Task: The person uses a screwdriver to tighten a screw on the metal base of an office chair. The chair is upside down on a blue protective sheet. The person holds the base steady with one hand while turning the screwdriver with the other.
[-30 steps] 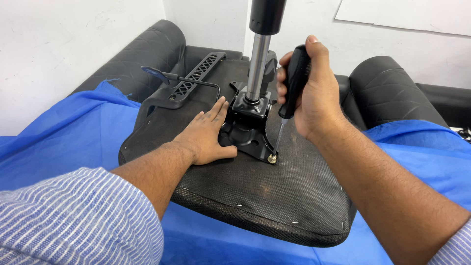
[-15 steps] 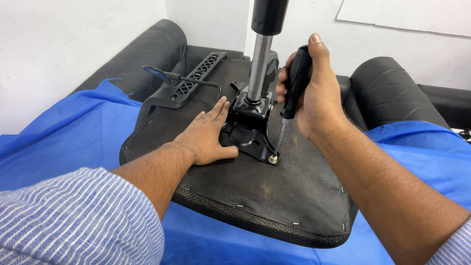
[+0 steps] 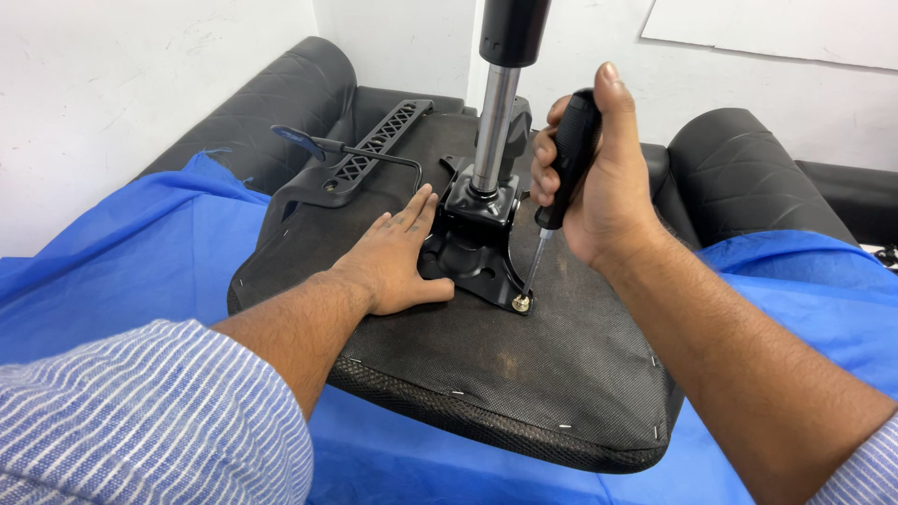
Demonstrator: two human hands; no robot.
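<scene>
- Screwdriver (image 3: pixel 559 182), black-handled, is gripped upright in the right hand (image 3: pixel 599 178); the fingers are closed tightly around the handle, with the thumb pointing up along it.
- Its thin metal shaft slants down and slightly left, and the tip is set on a brass-coloured screw (image 3: pixel 521 302) at the near right corner of the black metal plate (image 3: pixel 472 252).
- That plate is seated near the middle of an upturned chair seat (image 3: pixel 486 365), whose dark fabric underside faces up; small staples are seen along its near edge.
- A shiny metal column (image 3: pixel 493 126) rises straight from the plate and runs out past the top edge of the view.
- The left hand (image 3: pixel 398 262) is laid flat on the seat, fingers open and spread, touching the left side of the plate.
- A black armrest bracket (image 3: pixel 369 159) and a thin lever (image 3: pixel 360 148) are seen at the far left corner of the seat.
- The seat is carried on a blue sheet (image 3: pixel 122 252) spread over a black sofa (image 3: pixel 739 168).
- Striped sleeves (image 3: pixel 140 421) are worn on both arms.
</scene>
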